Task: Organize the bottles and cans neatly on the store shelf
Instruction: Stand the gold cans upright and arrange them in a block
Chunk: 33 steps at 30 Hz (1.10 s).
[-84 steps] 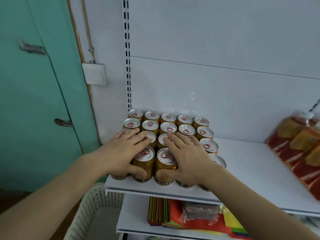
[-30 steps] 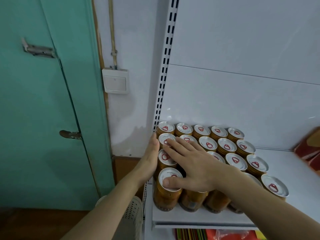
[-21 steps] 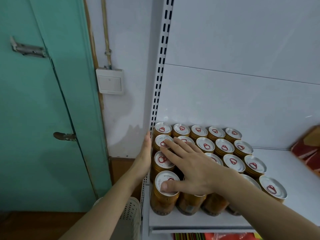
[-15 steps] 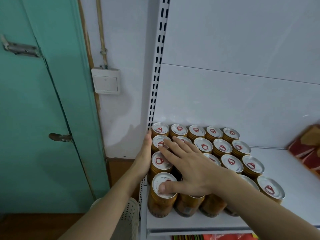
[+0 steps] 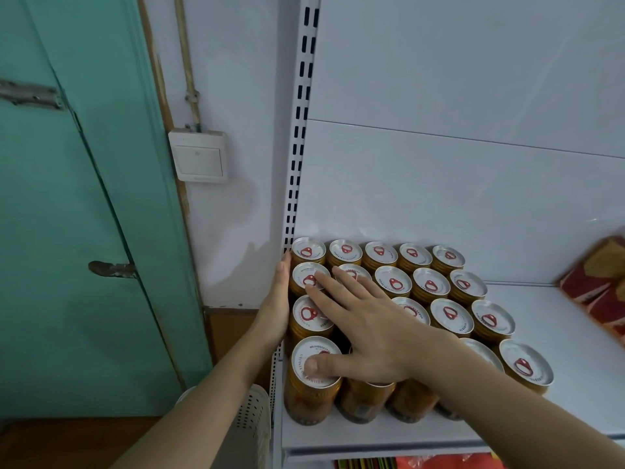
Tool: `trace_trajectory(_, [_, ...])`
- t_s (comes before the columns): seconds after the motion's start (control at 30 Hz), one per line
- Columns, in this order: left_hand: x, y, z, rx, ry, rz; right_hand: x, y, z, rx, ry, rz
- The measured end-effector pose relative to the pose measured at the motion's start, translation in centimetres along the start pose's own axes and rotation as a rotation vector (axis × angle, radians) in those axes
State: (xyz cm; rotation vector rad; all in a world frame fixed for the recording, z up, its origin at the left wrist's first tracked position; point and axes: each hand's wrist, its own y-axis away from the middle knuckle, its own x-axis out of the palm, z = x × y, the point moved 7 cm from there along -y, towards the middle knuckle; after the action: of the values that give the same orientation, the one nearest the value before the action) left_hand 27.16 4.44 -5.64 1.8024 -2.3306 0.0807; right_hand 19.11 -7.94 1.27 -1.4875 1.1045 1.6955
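A block of gold cans with silver pull-tab lids (image 5: pixel 392 299) stands packed in rows at the left end of the white store shelf (image 5: pixel 558 384), the back row against the rear panel. The right hand (image 5: pixel 365 333) lies flat across the lids with fingers straight and slightly spread: its thumb tip rests on the lid of the front-left can (image 5: pixel 316 362), and its fingertips (image 5: pixel 319 277) reach the second-row lids, just short of the back row. The left hand (image 5: pixel 275 306) is held edge-on with fingers straight and pressed together, its palm against the outer sides of the left-column cans, fingertips up beside the slotted shelf upright (image 5: pixel 299 130). Below that wrist sits a perforated white basket (image 5: pixel 250 421). Far right of the right hand's fingers lie red-and-orange packages (image 5: pixel 598 282), blurred. Left of the left hand's fingers are a wall switch (image 5: pixel 199 157) and a green door (image 5: pixel 67 231).
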Motion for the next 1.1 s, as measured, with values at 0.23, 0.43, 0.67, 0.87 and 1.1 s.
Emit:
trace_trajectory(0.23, [-0.4, 4.6, -1.0, 0.115, -0.121, 0.013, -1.0, 1.1, 0.4, 0.009, -0.035, -0.005])
trace_trajectory(0.43, [0.9, 6.3, 0.4, 0.117, -0.119, 0.127, 0.1, 0.8, 0.2, 0.025, 0.014, 0.039])
trace_trajectory(0.67, [0.3, 6.6, -0.3, 0.068, -0.177, 0.067, -0.2, 1.0, 0.3, 0.034, -0.015, 0.026])
trace_trajectory(0.87, [-1.6, 6.1, -3.4, 0.184, -0.658, -0.028, -1.5, 2.6, -0.1, 0.085, 0.016, -0.003])
trace_trajectory(1.1, [-0.4, 7.2, -7.2, 0.254, -1.354, 0.083, -1.1, 4.3, -0.7, 0.217, 0.001, -0.053])
